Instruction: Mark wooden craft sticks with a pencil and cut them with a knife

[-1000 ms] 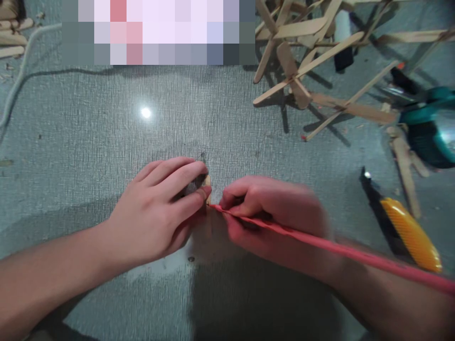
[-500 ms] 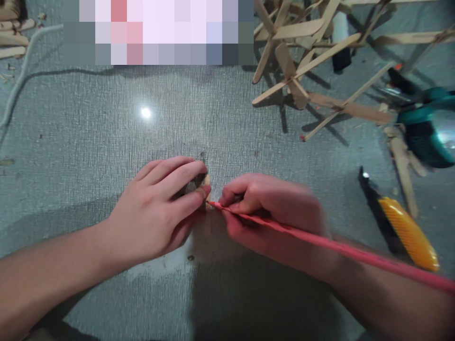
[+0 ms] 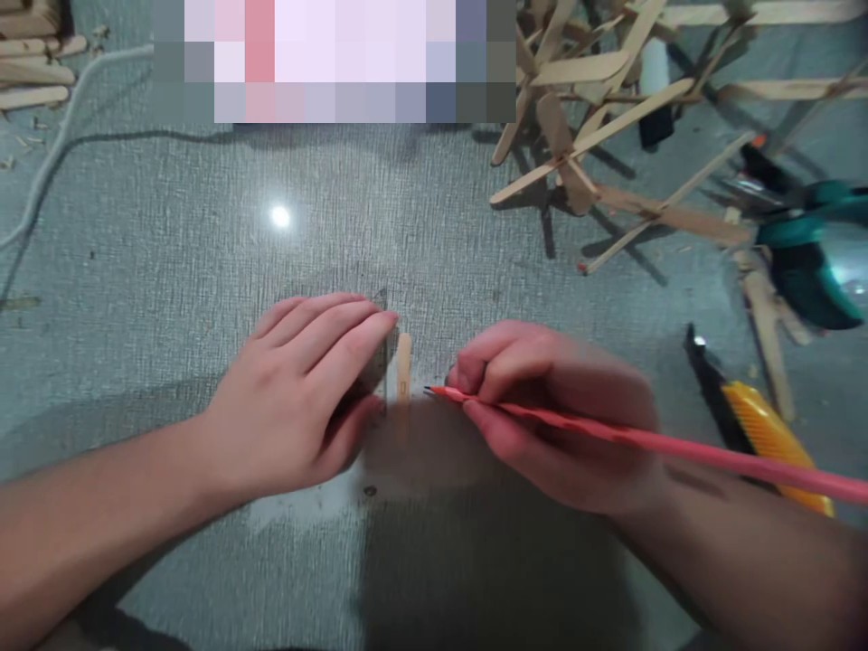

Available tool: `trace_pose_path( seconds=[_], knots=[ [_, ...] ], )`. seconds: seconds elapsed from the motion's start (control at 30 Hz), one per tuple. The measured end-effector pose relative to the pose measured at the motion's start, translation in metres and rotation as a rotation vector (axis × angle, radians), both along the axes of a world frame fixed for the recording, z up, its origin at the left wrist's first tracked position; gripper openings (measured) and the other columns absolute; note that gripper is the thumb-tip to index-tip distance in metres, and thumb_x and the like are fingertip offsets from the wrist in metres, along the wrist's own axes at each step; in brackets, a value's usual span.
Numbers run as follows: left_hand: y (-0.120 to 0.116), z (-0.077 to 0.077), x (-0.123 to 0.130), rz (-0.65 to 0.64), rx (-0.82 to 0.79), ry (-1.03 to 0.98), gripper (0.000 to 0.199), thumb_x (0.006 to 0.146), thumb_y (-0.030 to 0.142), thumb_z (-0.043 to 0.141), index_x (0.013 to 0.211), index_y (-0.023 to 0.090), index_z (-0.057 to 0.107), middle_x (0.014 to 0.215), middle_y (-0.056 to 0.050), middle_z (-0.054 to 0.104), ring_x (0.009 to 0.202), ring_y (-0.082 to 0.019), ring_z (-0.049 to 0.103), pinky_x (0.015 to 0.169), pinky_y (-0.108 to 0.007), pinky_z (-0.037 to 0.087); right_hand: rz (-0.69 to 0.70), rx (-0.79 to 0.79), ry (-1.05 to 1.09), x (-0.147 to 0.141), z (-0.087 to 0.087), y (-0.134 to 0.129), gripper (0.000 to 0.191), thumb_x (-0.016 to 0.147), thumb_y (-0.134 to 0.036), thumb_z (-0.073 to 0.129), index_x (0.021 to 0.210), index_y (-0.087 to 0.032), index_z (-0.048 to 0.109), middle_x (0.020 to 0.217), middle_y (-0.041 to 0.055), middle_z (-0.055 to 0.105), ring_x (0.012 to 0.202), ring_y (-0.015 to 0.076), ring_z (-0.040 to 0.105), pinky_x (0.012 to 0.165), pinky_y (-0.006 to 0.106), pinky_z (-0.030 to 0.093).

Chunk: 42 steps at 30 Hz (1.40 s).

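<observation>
Head view: my left hand (image 3: 305, 384) arches, thumb apart from the fingers; my right hand (image 3: 562, 380) pinches the long red pencil (image 3: 712, 453), tip clear of the pale, round-ended wooden stick (image 3: 404, 355) between my hands. A small dark outline (image 3: 402, 387) is drawn there; what's left, I can't tell.

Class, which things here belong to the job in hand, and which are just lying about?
Seemingly in use:
red pencil, in the right hand
small wooden stick beside the pencil's tip

Apparently lying about:
yellow cutter
teal-handled tool
joined wooden sticks
white cable
</observation>
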<state>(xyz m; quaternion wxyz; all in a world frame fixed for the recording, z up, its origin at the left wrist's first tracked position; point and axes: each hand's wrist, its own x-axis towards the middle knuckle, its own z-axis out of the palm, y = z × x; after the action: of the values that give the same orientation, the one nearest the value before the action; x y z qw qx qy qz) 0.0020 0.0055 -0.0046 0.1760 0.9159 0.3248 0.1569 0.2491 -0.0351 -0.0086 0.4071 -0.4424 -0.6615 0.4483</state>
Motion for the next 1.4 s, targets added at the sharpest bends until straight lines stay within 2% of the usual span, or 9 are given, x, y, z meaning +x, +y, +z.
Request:
trace_pose_path(
  seconds=[0.23,0.43,0.7,0.83,1.0,1.13,1.2,1.3,1.4],
  knots=[
    [0.001,-0.001,-0.001,-0.067,0.071,-0.046,0.029,0.096,0.026,0.063,0.122,0.012,0.064,0.122,-0.016,0.068,0.126,-0.033,0.062,0.105,-0.050,0.053,-0.022,0.007,0.051,0.007,-0.005,-0.007,0.017,0.084,-0.007,0.063,0.082,-0.024,0.061,0.076,0.0003,0.063,0.066,0.0158,0.060,0.057,0.031,0.046],
    [0.003,-0.003,-0.001,-0.210,0.082,-0.055,0.027,0.100,0.028,0.061,0.125,0.017,0.064,0.133,-0.012,0.068,0.125,-0.027,0.064,0.108,-0.044,0.052,-0.201,-0.186,0.204,0.006,-0.013,-0.012,0.014,0.094,-0.014,0.060,0.098,-0.028,0.060,0.060,-0.0087,0.051,0.044,0.0098,0.043,0.040,0.023,0.032],
    [0.006,-0.009,0.002,-0.118,0.050,-0.071,0.042,0.096,0.015,0.051,0.138,0.014,0.057,0.144,-0.015,0.063,0.135,-0.028,0.058,0.116,-0.048,0.047,-0.201,-0.032,-0.154,-0.003,-0.016,0.007,0.046,0.087,-0.018,0.066,0.132,-0.026,0.061,0.083,-0.0038,0.066,0.055,0.0090,0.053,0.051,0.024,0.044],
    [0.007,-0.010,0.002,0.056,0.022,-0.120,0.039,0.094,0.015,0.051,0.133,0.015,0.060,0.140,-0.014,0.063,0.131,-0.024,0.060,0.112,-0.043,0.049,-0.215,0.055,-0.331,-0.007,-0.019,0.008,0.058,0.084,-0.020,0.066,0.141,-0.024,0.061,0.101,0.0016,0.073,0.054,0.0088,0.058,0.060,0.029,0.052],
    [0.006,-0.014,-0.001,0.187,0.127,-0.126,0.023,0.102,0.024,0.046,0.105,0.017,0.068,0.098,-0.008,0.074,0.101,-0.022,0.067,0.105,-0.045,0.048,-0.278,0.184,-0.553,-0.004,-0.021,0.010,0.050,0.081,-0.025,0.070,0.130,-0.019,0.069,0.107,0.0081,0.074,0.060,0.0137,0.061,0.072,0.035,0.056],
    [0.001,-0.018,-0.004,0.089,0.178,-0.047,0.038,0.105,0.037,0.049,0.078,0.018,0.068,0.068,-0.003,0.066,0.073,-0.018,0.064,0.095,-0.043,0.051,-0.333,0.257,-0.623,0.019,-0.013,0.001,0.034,0.084,-0.029,0.067,0.115,-0.017,0.074,0.109,0.0117,0.073,0.066,0.0172,0.062,0.080,0.040,0.055],
    [-0.001,-0.020,-0.004,0.006,0.204,-0.003,0.033,0.104,0.033,0.051,0.085,0.016,0.072,0.079,-0.006,0.070,0.081,-0.020,0.067,0.094,-0.043,0.053,-0.357,0.299,-0.651,0.039,-0.008,-0.013,0.027,0.085,-0.029,0.066,0.109,-0.019,0.074,0.107,0.0128,0.073,0.083,0.0248,0.067,0.090,0.045,0.053],
    [-0.002,-0.019,-0.002,-0.109,0.252,0.027,0.027,0.103,0.031,0.059,0.125,0.018,0.068,0.131,-0.012,0.067,0.116,-0.025,0.066,0.106,-0.049,0.053,-0.444,0.344,-0.654,0.077,-0.006,-0.043,0.022,0.081,-0.029,0.068,0.099,-0.018,0.074,0.103,0.0161,0.070,0.103,0.0349,0.065,0.097,0.052,0.049],
    [0.001,-0.019,-0.001,-0.212,0.268,0.053,0.039,0.101,0.040,0.066,0.133,0.018,0.062,0.139,-0.011,0.062,0.124,-0.026,0.063,0.105,-0.051,0.056,-0.506,0.385,-0.566,0.112,-0.014,-0.074,0.017,0.078,-0.031,0.073,0.091,-0.019,0.071,0.093,0.0161,0.067,0.101,0.0353,0.064,0.093,0.051,0.050]
  ],
)
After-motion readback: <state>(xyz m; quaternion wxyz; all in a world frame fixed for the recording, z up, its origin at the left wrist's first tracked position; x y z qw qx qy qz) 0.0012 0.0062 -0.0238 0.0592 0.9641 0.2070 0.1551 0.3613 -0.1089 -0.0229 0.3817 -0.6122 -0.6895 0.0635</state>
